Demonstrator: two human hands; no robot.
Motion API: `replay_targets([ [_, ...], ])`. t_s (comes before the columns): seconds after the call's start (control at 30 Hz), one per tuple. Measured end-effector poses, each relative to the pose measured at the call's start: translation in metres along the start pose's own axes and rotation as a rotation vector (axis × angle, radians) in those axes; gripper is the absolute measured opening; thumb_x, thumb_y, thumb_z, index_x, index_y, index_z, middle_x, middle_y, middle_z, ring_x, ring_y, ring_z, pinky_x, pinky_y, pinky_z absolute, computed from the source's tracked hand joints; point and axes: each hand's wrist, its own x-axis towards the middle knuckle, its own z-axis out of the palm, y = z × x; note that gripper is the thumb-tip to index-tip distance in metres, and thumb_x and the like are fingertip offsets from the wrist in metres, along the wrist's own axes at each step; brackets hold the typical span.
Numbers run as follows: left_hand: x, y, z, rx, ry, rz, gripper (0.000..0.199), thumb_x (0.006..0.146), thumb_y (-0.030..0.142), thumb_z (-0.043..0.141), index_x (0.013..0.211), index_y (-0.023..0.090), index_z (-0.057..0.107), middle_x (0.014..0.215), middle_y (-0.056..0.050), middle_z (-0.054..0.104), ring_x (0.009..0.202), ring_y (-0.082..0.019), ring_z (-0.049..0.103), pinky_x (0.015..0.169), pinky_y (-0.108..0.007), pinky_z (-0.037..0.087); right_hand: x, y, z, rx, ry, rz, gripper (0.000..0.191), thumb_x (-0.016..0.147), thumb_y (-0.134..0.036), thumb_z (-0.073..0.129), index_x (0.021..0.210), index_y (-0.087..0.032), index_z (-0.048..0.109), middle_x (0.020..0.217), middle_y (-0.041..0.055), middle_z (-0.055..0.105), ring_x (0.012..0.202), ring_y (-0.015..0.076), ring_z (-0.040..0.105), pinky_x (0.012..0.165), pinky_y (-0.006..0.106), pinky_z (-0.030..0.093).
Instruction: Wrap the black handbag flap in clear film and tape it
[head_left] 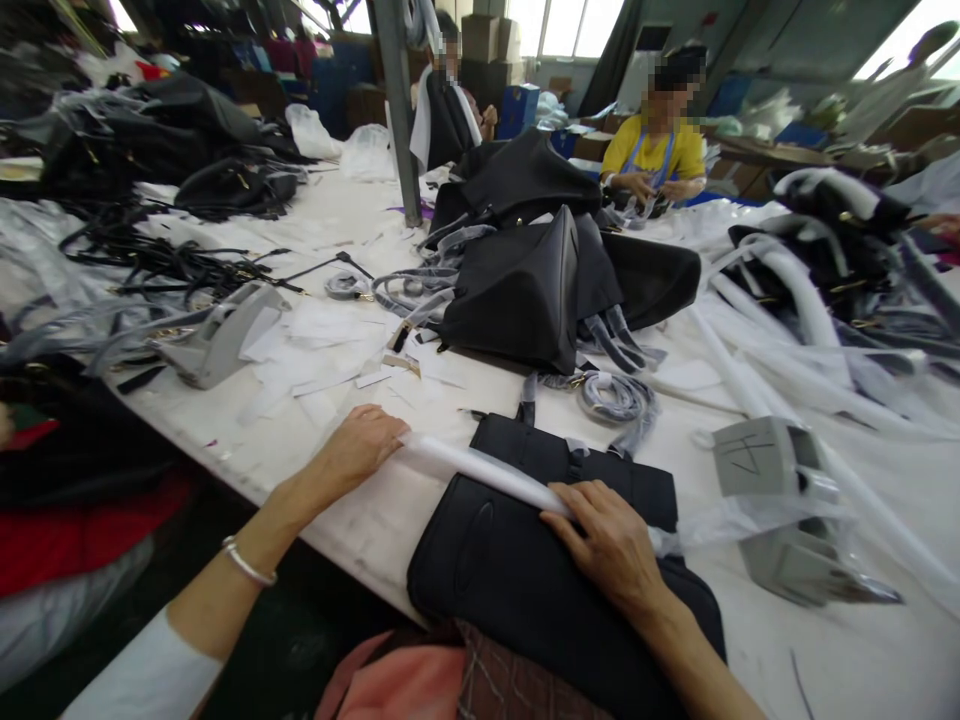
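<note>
A black handbag lies flat on the table before me, its top edge facing away. Across it runs a long white strip, rolled or folded narrow, perhaps foam wrap. My left hand is closed on the strip's left end, beyond the bag's side. On the right, my right hand has its fingers and thumb around the other end, resting on the bag. Plastic-wrapped straps lie coiled just behind the bag. Clear tape hangs between the bag's right side and a grey tape dispenser.
More black bags stand behind, with heaped bags and thin straps at left. Another tape dispenser stands by paper scraps. A metal post rises from the table. A co-worker in yellow works across it.
</note>
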Motion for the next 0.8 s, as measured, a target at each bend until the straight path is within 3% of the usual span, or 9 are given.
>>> replay_targets([
  [0.1,-0.010,0.001,-0.009,0.065,0.034,-0.066,0.024,0.092,0.016,0.049,0.111,0.017,0.063,0.108,-0.009,0.066,0.109,-0.026,0.057,0.107,-0.050,0.034,-0.001,-0.001,0.000,-0.008,0.000,-0.004,0.029,0.096,-0.040,0.053,0.112,-0.018,0.063,0.091,0.0091,0.067,0.084,0.0251,0.061,0.079,0.040,0.047],
  [0.17,-0.011,0.011,-0.019,0.040,0.075,-0.043,0.035,0.090,0.018,0.054,0.125,0.019,0.057,0.124,-0.011,0.060,0.121,-0.027,0.050,0.107,-0.048,0.035,-0.001,0.000,0.000,-0.003,-0.004,-0.011,0.029,0.096,-0.040,0.053,0.112,-0.018,0.063,0.091,0.0090,0.066,0.083,0.0251,0.061,0.078,0.040,0.047],
  [0.23,-0.008,0.023,-0.027,-0.015,0.101,-0.037,0.038,0.091,0.021,0.054,0.129,0.019,0.055,0.129,-0.010,0.058,0.121,-0.026,0.050,0.103,-0.043,0.041,-0.001,0.001,0.001,0.004,0.000,-0.021,0.028,0.096,-0.040,0.054,0.113,-0.019,0.062,0.090,0.0085,0.066,0.083,0.0250,0.060,0.077,0.039,0.047],
  [0.33,0.001,0.036,-0.032,-0.154,0.083,-0.055,0.038,0.093,0.018,0.044,0.129,0.017,0.055,0.125,-0.008,0.061,0.113,-0.021,0.056,0.100,-0.036,0.046,-0.001,0.002,0.002,0.005,0.016,-0.027,0.028,0.095,-0.040,0.055,0.114,-0.020,0.062,0.090,0.0078,0.066,0.082,0.0249,0.060,0.076,0.039,0.046],
  [0.47,0.007,0.035,-0.024,-0.402,-0.035,-0.066,0.038,0.094,0.024,0.037,0.121,0.017,0.061,0.103,-0.006,0.069,0.090,-0.018,0.066,0.084,-0.028,0.054,-0.001,-0.002,-0.002,-0.004,0.014,-0.001,0.027,0.096,-0.038,0.054,0.113,-0.019,0.062,0.091,0.0083,0.067,0.083,0.0244,0.060,0.077,0.038,0.045],
  [0.67,0.006,0.013,-0.002,-0.439,0.087,-0.001,0.032,0.092,0.048,0.046,0.098,0.025,0.067,0.094,-0.001,0.071,0.084,-0.018,0.066,0.076,-0.023,0.052,0.005,-0.005,-0.005,-0.064,0.030,0.075,0.032,0.093,-0.046,0.057,0.108,-0.019,0.065,0.087,0.0070,0.068,0.082,0.0228,0.059,0.074,0.037,0.040],
  [0.8,0.009,0.016,0.001,-0.401,0.074,-0.004,0.034,0.091,0.051,0.044,0.083,0.025,0.064,0.076,0.002,0.067,0.067,-0.016,0.064,0.062,-0.022,0.048,0.005,-0.006,-0.005,-0.090,0.073,0.102,0.034,0.091,-0.048,0.059,0.106,-0.018,0.065,0.084,0.0065,0.068,0.079,0.0231,0.058,0.072,0.037,0.037],
])
